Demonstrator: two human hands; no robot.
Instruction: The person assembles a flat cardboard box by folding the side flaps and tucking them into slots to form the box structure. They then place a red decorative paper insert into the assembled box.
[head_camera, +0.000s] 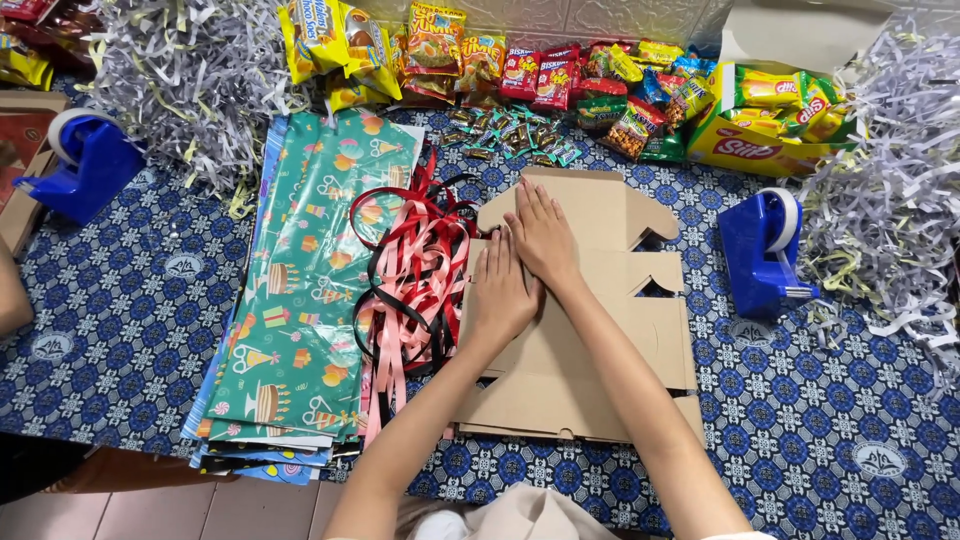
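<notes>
A flat brown cardboard box blank (590, 340) lies unfolded on a blue patterned cloth (130, 300). My left hand (498, 292) rests palm down on its left part, fingers together. My right hand (543, 235) lies palm down just above it, on the upper flap, its wrist crossing the cardboard's middle. Both hands press flat and grip nothing. A tangle of red, pink and black ribbons (415, 270) lies right beside my left hand.
A stack of green wrapping paper sheets (310, 280) lies left of the ribbons. Blue tape dispensers stand at the right (762, 252) and the far left (85, 165). Snack packets (520, 75) line the back. Shredded paper heaps sit at back left (190, 70) and right (890, 180).
</notes>
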